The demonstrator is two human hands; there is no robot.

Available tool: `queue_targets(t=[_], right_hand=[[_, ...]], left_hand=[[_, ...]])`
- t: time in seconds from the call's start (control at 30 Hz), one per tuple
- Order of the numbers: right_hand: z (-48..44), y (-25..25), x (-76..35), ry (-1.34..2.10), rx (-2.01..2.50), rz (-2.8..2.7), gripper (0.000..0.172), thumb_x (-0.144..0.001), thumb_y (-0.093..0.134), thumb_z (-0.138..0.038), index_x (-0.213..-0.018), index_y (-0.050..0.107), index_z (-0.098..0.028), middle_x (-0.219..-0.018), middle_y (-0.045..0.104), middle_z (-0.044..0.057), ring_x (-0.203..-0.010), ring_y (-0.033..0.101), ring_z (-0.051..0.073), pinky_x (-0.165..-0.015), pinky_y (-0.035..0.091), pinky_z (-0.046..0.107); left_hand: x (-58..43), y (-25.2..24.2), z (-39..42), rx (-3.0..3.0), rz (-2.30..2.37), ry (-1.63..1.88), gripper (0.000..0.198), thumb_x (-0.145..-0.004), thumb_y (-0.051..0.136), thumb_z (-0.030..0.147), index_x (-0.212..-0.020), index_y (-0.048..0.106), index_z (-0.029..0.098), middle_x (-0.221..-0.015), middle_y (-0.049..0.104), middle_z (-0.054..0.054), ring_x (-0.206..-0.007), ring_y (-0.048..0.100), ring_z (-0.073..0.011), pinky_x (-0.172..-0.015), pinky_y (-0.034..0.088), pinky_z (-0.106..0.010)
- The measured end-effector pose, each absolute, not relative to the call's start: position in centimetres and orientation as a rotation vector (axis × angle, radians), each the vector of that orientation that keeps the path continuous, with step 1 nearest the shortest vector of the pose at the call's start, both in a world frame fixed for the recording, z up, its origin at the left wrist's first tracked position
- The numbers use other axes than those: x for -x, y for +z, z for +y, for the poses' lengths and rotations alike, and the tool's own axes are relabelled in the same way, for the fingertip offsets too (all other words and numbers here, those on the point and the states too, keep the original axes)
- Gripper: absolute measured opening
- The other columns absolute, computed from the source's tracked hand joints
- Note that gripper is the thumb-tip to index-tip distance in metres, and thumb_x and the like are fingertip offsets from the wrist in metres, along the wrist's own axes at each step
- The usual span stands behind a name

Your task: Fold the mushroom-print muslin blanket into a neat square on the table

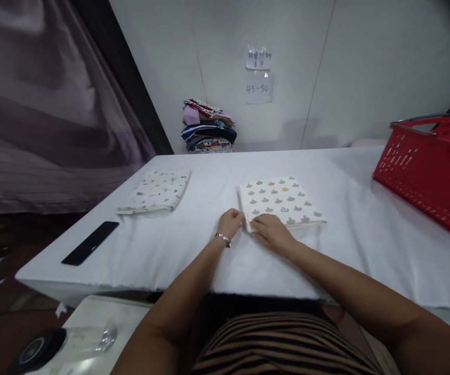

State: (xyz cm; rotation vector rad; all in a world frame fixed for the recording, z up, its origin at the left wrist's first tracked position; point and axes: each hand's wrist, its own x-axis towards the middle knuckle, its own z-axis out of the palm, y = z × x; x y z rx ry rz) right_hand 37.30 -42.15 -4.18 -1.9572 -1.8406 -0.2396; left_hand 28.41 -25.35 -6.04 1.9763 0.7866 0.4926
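Observation:
A folded white cloth with a grey duck-like print [279,198] lies flat on the white-covered table [194,245]. At its near left corner my left hand [230,223], with a bracelet at the wrist, has its fingers curled together; what they hold, if anything, is too small to make out. My right hand [274,233] rests on the cloth's near left corner, fingers bent over the edge. To the left, apart from both hands, another folded cloth with small scattered prints [160,190] lies on the table.
A black phone-like slab [90,243] lies at the table's left. A red basket [432,172] stands at the right. Folded fabrics [209,127] are stacked behind the table's far edge. Below left, a clear bottle [80,341] lies on a pale surface. Paper notes [259,88] hang on the wall.

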Motion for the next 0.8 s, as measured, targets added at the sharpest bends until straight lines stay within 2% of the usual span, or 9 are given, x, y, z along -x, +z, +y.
queue_targets(t=[0.1, 0.27, 0.57, 0.67, 0.8], right_hand=[[-41.5, -4.1, -36.9, -0.250, 2.030, -1.828, 0.019, -0.087, 0.055, -0.023, -0.103, 0.063, -0.018, -0.100, 0.060, 0.008, -0.096, 0.048, 0.022, -0.081, 0.036, 0.034], [-41.2, -4.3, -36.4, -0.287, 2.081, -1.812, 0.014, -0.086, 0.056, -0.023, -0.097, 0.064, -0.018, -0.099, 0.058, 0.007, -0.095, 0.046, 0.022, -0.079, 0.033, 0.033], [-40.9, -5.3, -36.1, -0.373, 2.043, -1.845, 0.011, -0.088, 0.053, -0.019, -0.091, 0.063, -0.017, -0.092, 0.059, 0.006, -0.090, 0.047, 0.020, -0.076, 0.033, 0.032], [-40.9, -5.6, -36.0, -0.397, 2.034, -1.846, 0.011, -0.087, 0.051, -0.017, -0.092, 0.061, -0.017, -0.093, 0.058, 0.007, -0.090, 0.047, 0.020, -0.076, 0.033, 0.033], [-41.1, -5.7, -35.7, -0.382, 2.033, -1.836, 0.012, -0.086, 0.051, -0.015, -0.093, 0.060, -0.017, -0.097, 0.057, 0.007, -0.093, 0.047, 0.021, -0.079, 0.033, 0.033]], left_hand=[[-26.6, -5.8, -26.7, -1.943, 0.701, 0.350, 0.014, -0.076, 0.055, 0.027, -0.069, 0.061, 0.016, -0.060, 0.060, 0.002, -0.053, 0.056, -0.0106, -0.056, 0.044, -0.022], [-25.2, -5.8, -28.3, -1.918, 0.691, 0.297, 0.014, -0.073, 0.056, 0.025, -0.079, 0.066, 0.017, -0.069, 0.064, 0.002, -0.056, 0.055, -0.0102, -0.059, 0.044, -0.022], [-25.8, -5.2, -27.3, -1.868, 0.699, 0.165, 0.016, -0.074, 0.056, 0.023, -0.063, 0.063, 0.015, -0.046, 0.050, 0.005, -0.047, 0.050, -0.0089, -0.051, 0.039, -0.020], [-27.6, -4.7, -24.8, -1.936, 0.812, 0.216, 0.015, -0.077, 0.058, 0.026, -0.071, 0.066, 0.015, -0.056, 0.059, 0.002, -0.053, 0.056, -0.0096, -0.053, 0.042, -0.019], [-31.8, -4.1, -21.2, -1.959, 0.932, 0.286, 0.025, -0.084, 0.052, 0.032, -0.098, 0.066, 0.017, -0.086, 0.070, -0.004, -0.067, 0.064, -0.0125, -0.056, 0.044, -0.020]])
